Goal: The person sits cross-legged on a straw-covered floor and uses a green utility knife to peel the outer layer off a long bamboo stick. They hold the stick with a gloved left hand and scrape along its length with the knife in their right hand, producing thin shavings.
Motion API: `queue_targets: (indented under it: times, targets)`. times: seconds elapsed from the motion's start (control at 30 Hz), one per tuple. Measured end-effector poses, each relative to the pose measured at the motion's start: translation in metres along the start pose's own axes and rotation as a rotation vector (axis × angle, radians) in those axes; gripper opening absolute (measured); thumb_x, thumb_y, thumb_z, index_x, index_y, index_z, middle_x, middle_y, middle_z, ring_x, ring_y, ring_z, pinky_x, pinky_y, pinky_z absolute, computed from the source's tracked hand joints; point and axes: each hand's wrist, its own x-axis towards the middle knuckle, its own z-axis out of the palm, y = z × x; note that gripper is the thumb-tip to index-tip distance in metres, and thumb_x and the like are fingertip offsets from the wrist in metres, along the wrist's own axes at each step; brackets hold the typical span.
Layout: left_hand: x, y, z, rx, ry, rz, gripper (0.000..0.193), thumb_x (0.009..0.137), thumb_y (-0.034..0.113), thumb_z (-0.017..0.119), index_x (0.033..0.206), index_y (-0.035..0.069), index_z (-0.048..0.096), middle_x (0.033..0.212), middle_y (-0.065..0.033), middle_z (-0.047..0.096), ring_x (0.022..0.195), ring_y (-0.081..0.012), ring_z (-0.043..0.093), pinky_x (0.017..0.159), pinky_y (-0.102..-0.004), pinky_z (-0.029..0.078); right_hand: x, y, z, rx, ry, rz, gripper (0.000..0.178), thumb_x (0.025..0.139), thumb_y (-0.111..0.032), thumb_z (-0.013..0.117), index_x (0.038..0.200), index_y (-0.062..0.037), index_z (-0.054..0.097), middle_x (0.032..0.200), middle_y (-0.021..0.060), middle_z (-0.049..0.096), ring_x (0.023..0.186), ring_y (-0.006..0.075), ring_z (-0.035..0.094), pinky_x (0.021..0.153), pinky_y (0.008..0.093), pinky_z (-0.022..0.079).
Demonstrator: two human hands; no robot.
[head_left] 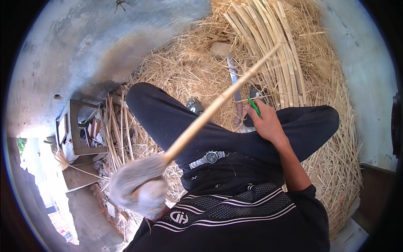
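Note:
I sit cross-legged in black trousers on a bed of straw (189,71). My left hand (138,187), blurred and seemingly in a grey glove, grips the near end of a long pale bamboo stick (218,103) that slants up and to the right over my lap. My right hand (266,122) rests on my right knee and pinches a small green pen-like thing (253,106). A metal wristwatch (208,158) lies on my lap between my hands.
A bundle of split bamboo strips (273,46) lies on the straw ahead. A long knife (234,82) lies beside it, near my right knee. More strips (115,130) and a low wooden stand (77,126) are at my left. Concrete floor surrounds the straw.

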Motion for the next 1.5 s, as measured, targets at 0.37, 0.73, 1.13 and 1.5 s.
queue_targets:
  times: [0.37, 0.73, 1.13, 1.5]
  targets:
    - [0.040, 0.017, 0.033, 0.583, 0.110, 0.172, 0.027, 0.087, 0.027, 0.070, 0.080, 0.001, 0.073, 0.071, -0.0097, 0.070, 0.057, -0.0175, 0.063, 0.058, -0.0327, 0.052, -0.055, -0.072, 0.026, 0.249, -0.032, -0.369, 0.022, 0.097, -0.021, 0.061, 0.098, 0.0005, 0.058, 0.070, 0.0189, 0.060, 0.062, 0.0372, 0.063, 0.057, 0.0437, 0.046]
    - [0.045, 0.037, 0.023, 0.378, -0.225, 0.356, 0.024, 0.085, 0.023, 0.068, 0.072, 0.003, 0.072, 0.059, -0.0086, 0.064, 0.054, -0.0213, 0.059, 0.059, -0.0332, 0.051, -0.026, -0.088, 0.046, -0.256, -0.048, -0.233, 0.019, 0.098, -0.022, 0.059, 0.096, -0.0033, 0.056, 0.066, 0.0227, 0.062, 0.062, 0.0414, 0.065, 0.052, 0.0468, 0.051]
    - [0.046, -0.018, 0.044, 0.632, 0.012, 0.450, 0.028, 0.091, 0.025, 0.064, 0.093, -0.003, 0.065, 0.064, -0.0083, 0.058, 0.068, -0.0200, 0.064, 0.061, -0.0336, 0.053, -0.026, -0.090, 0.044, 0.134, 0.011, -0.503, 0.017, 0.099, -0.020, 0.056, 0.100, -0.0031, 0.051, 0.070, 0.0195, 0.062, 0.061, 0.0401, 0.063, 0.055, 0.0492, 0.050]
    - [0.046, -0.045, 0.048, 0.255, -0.091, 0.386, 0.026, 0.091, 0.020, 0.068, 0.092, -0.005, 0.062, 0.077, -0.0126, 0.064, 0.060, -0.0170, 0.059, 0.048, -0.0256, 0.045, 0.009, -0.069, 0.057, -0.285, 0.130, -0.420, 0.016, 0.094, -0.014, 0.064, 0.099, -0.0021, 0.055, 0.063, 0.0194, 0.058, 0.058, 0.0389, 0.062, 0.051, 0.0460, 0.046]
